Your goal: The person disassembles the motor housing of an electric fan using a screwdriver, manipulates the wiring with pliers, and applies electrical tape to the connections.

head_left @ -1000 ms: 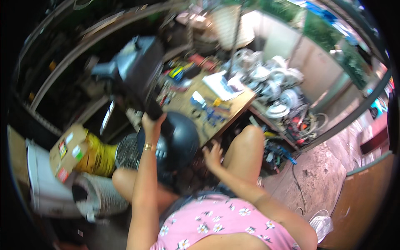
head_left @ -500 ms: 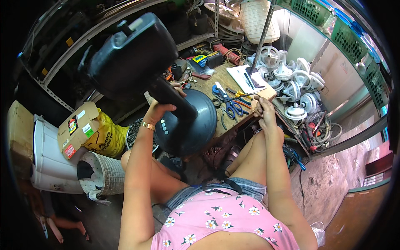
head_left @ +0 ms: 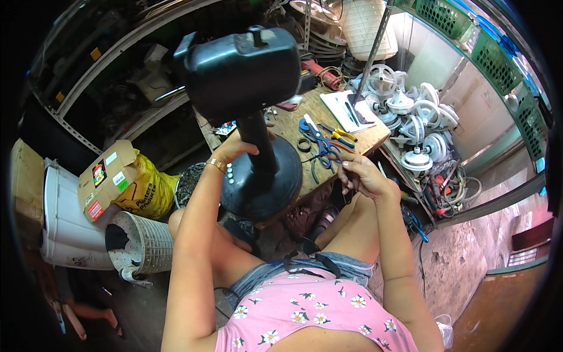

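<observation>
A black plastic stand has a boxy housing (head_left: 240, 70) atop a thick column (head_left: 252, 126) and a round dark base (head_left: 272, 193). My left hand (head_left: 237, 146) is closed round the column. At the bench's front edge, my right hand (head_left: 360, 176) has curled fingers on a thin dark item, possibly a cord or rod, too small to name. Blue-handled scissors (head_left: 314, 132), yellow-handled pliers (head_left: 343, 136) and a dark tape roll (head_left: 304, 145) lie just beyond it on the wooden workbench (head_left: 369, 144). A white pad (head_left: 358, 123) with pens is behind them.
Several white plastic wheel-like parts (head_left: 410, 117) are piled at right above coiled cables (head_left: 454, 193). At left are cardboard (head_left: 99, 170), a yellow sack (head_left: 149, 193), a perforated basket (head_left: 141, 240) and a white tub (head_left: 64, 234). Another person's leg (head_left: 88, 308) shows lower left.
The housing has swung right and turned, uncovering shelving behind it. Since the first frame my right hand came up to the bench edge and closed; since half a second ago it has shifted slightly down.
</observation>
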`<control>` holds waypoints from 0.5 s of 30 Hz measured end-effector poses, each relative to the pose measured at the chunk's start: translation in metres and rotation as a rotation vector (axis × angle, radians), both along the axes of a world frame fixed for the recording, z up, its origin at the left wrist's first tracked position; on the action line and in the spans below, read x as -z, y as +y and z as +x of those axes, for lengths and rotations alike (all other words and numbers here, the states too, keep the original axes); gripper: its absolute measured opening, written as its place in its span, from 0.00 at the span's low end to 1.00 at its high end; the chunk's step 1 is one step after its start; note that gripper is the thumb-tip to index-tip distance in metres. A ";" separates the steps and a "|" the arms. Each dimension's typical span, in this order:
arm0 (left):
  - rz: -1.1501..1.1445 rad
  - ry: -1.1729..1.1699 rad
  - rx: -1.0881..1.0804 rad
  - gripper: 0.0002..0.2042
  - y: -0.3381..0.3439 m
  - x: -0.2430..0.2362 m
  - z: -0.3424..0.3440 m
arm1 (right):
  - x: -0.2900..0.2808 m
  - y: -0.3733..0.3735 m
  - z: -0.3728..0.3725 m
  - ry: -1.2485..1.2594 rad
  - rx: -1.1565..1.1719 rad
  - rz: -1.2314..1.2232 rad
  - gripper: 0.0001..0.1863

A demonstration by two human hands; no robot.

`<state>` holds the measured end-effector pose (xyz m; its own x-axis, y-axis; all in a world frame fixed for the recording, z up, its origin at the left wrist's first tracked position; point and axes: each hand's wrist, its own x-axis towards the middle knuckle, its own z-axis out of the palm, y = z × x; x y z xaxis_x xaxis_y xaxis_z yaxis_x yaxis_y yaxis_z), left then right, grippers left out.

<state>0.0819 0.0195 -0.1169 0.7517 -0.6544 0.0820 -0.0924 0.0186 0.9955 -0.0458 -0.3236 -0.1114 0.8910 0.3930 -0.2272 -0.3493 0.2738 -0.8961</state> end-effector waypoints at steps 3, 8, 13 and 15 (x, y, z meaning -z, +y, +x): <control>-0.045 0.055 0.017 0.35 0.004 0.004 -0.003 | 0.010 -0.004 0.000 0.067 0.065 0.268 0.23; 0.118 -0.125 -0.551 0.28 -0.004 0.027 -0.031 | 0.031 0.004 0.016 0.343 0.324 0.812 0.17; -0.050 -0.255 -0.925 0.21 -0.079 0.085 -0.143 | 0.021 0.016 0.034 0.433 0.286 1.089 0.08; -0.036 -0.247 -0.501 0.17 -0.102 0.104 -0.168 | 0.015 0.024 0.044 0.474 0.213 1.157 0.03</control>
<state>-0.0857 -0.0824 -0.2205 0.9257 -0.2153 0.3109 -0.3292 -0.0540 0.9427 -0.0022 -0.2999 -0.1262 0.8866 0.4336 -0.1611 -0.4217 0.9008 0.1040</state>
